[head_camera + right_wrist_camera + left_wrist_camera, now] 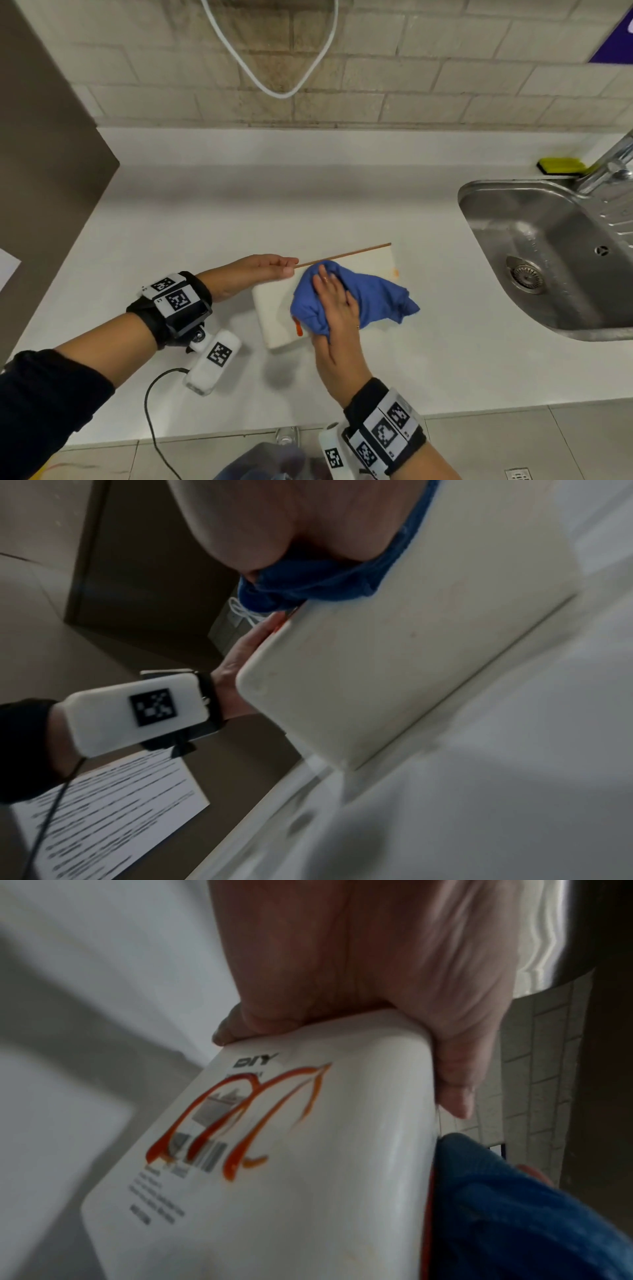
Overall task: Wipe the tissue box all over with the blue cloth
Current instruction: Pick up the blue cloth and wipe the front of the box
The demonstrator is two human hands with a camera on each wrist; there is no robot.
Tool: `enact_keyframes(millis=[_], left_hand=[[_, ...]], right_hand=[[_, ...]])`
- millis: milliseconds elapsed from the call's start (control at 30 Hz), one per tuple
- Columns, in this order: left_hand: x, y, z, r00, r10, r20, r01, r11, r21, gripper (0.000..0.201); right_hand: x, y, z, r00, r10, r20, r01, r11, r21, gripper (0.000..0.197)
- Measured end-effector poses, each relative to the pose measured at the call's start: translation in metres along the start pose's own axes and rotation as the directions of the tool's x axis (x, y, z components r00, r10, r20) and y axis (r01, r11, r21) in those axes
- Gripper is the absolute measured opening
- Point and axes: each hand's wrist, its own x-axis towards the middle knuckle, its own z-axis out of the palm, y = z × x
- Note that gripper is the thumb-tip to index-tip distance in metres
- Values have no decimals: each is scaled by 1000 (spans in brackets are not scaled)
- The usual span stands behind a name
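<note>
The white tissue box (274, 308) lies on the white counter (205, 222), tilted, with a thin wooden edge along its far side. My left hand (270, 270) grips its far left end, thumb and fingers curled round the corner (377, 961). My right hand (334, 298) presses flat on the bunched blue cloth (376, 298), which covers the middle of the box's upper face. An orange smear (298, 329) shows at the cloth's near edge. In the left wrist view orange streaks (240, 1110) cross the labelled face of the box (308, 1177). The cloth (308, 588) sits under my palm (274, 520).
A steel sink (548, 257) with a faucet (609, 164) lies to the right, a yellow sponge (561, 166) behind it. A brown cabinet panel (41, 171) bounds the counter's left side. A white cable (274, 68) hangs on the brick wall.
</note>
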Motion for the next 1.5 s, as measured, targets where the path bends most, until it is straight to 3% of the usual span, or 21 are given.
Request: enact_keyframes(millis=[67, 200, 367, 533, 600, 700, 900, 1000, 1100, 1167, 1233, 1367, 1500], left_hand=[[0, 0, -1, 1000, 9, -5, -9, 1000, 17, 104], [-1, 4, -1, 1000, 24, -3, -24, 999, 48, 109], [-1, 3, -3, 1000, 6, -2, -6, 1000, 27, 108], [-2, 0, -1, 999, -10, 38, 10, 1000, -9, 78], [-4, 0, 1, 999, 6, 44, -6, 1000, -7, 79], [-6, 1, 3, 998, 27, 53, -27, 1000, 9, 84], [-5, 0, 3, 999, 31, 33, -31, 999, 10, 56], [-5, -1, 3, 999, 34, 41, -35, 999, 11, 65], [-5, -1, 3, 999, 27, 25, -27, 1000, 6, 57], [-6, -2, 5, 1000, 27, 14, -27, 1000, -3, 54], [-7, -2, 7, 1000, 29, 4, -28, 999, -16, 53], [-7, -4, 10, 998, 46, -32, -47, 998, -39, 67], [-6, -5, 8, 998, 59, -10, -60, 997, -39, 71]], right_hand=[[0, -4, 3, 998, -29, 63, 30, 999, -21, 64], [5, -14, 9, 979, -53, 197, 99, 967, -234, 62], [6, -3, -1, 919, -142, 368, 312, 833, -457, 57], [0, 9, -22, 833, -231, 503, 484, 745, -459, 54], [-3, 17, -31, 812, -258, 524, 513, 744, -428, 50], [-6, 31, -48, 806, -294, 515, 508, 789, -346, 43], [-9, 59, -95, 840, -356, 409, 492, 819, -297, 35], [-6, 64, -110, 913, -296, 280, 368, 895, -253, 31], [-6, 63, -105, 971, -201, 130, 219, 965, -143, 34], [-4, 59, -92, 992, -122, 42, 126, 985, -115, 37], [2, 51, -77, 997, -74, -1, 72, 978, -196, 43], [9, 27, -47, 986, -107, 131, 145, 934, -326, 50], [2, 7, -21, 907, -159, 389, 305, 886, -349, 54]])
